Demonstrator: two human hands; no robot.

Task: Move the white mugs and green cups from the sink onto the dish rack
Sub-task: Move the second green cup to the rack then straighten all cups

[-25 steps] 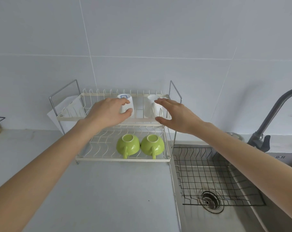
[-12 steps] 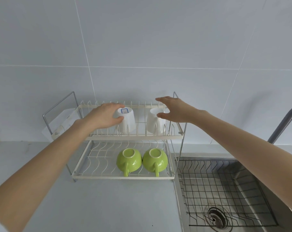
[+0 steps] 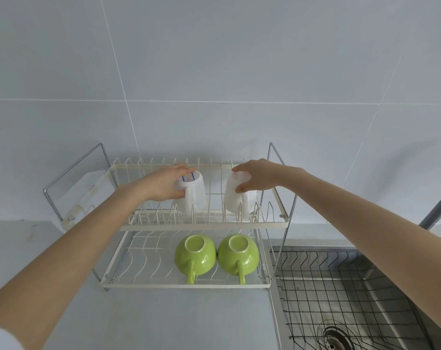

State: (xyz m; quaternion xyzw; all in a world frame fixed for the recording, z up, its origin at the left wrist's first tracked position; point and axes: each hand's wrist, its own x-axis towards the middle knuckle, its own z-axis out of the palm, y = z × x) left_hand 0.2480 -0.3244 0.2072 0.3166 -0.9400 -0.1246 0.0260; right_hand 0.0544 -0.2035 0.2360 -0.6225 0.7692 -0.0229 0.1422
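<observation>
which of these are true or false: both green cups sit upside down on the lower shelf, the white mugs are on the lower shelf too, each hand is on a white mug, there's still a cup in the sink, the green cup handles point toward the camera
1. Both glossy green ceramic cups, the left green cup and the right green cup, sit upside down on the lower shelf of the cream wire dish rack: true.
2. The white mugs are on the lower shelf: false. They are on the upper shelf.
3. The left hand is on the left white mug and the right hand on the right white mug: true.
4. A cup remains in the steel sink: false. Only its black wire grid shows.
5. The green cup handles point toward the camera: true.
</observation>
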